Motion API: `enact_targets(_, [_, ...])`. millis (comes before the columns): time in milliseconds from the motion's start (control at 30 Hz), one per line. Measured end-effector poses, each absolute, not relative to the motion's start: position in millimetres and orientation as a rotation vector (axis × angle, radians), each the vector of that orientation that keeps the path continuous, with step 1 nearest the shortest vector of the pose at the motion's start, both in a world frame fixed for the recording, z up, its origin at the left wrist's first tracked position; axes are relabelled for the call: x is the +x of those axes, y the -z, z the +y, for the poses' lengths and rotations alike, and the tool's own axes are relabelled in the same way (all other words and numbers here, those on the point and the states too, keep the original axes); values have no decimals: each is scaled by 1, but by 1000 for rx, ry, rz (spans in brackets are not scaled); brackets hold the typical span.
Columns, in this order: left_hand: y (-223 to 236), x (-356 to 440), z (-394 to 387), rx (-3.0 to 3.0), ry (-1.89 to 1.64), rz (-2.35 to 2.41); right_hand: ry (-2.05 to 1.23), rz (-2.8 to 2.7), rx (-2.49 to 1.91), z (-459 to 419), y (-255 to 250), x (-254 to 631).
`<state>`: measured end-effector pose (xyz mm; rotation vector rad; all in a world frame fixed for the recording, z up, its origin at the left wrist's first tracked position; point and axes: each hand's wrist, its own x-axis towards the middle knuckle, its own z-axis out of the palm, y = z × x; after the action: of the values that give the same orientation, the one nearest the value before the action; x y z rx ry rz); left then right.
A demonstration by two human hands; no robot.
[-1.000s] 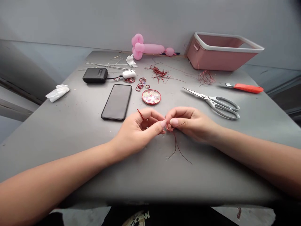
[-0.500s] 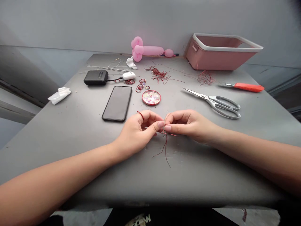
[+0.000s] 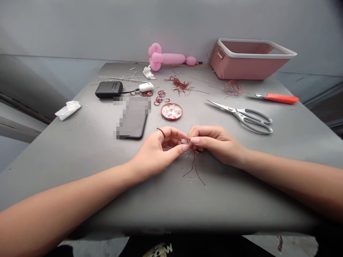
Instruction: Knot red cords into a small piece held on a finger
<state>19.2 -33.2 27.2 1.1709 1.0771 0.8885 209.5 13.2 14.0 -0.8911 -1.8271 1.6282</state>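
My left hand (image 3: 160, 150) is closed in a loose pinch, with a small clear bead (image 3: 183, 141) showing between its thumb and fingers. A thin dark-red cord (image 3: 194, 161) passes through my fingertips, and its loose ends hang down over the table. Pinching that cord from the other side is my right hand (image 3: 218, 142), its thumb and index tip meeting my left fingertips. The exact grip at the tips is partly hidden. A red ring of cord (image 3: 161, 132) circles one left finger. Just beyond sits a round red-rimmed dish (image 3: 172, 111) of pale beads.
Grey-handled scissors (image 3: 242, 116) and an orange utility knife (image 3: 281, 98) lie right. A phone (image 3: 134, 117) and black power bank (image 3: 108, 89) lie left. Behind are cut red cords (image 3: 180, 85), beaded rings (image 3: 158, 101), a pink balloon (image 3: 171, 58) and a pink bin (image 3: 241, 66).
Both thumbs have shifted at the pinch, and the clear bead now shows between them. The hanging cord ends have swung to the right.
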Motion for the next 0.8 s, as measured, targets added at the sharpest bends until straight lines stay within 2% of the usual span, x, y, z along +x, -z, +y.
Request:
enact_targets(233, [-30, 18, -32, 980, -906, 1056, -1782, -1691, -661, 22, -5, 215])
enact_targets(467, [-31, 19, -35, 908, -892, 979, -1867, -1618, -639, 18, -11, 210])
enact_targets(633, [-32, 21, -37, 919, -875, 1056, -1760, -1684, -748, 16, -13, 208])
enact_targets(800, [-30, 22, -37, 994, -865, 1078, -1507, -1908, -715, 16, -14, 209])
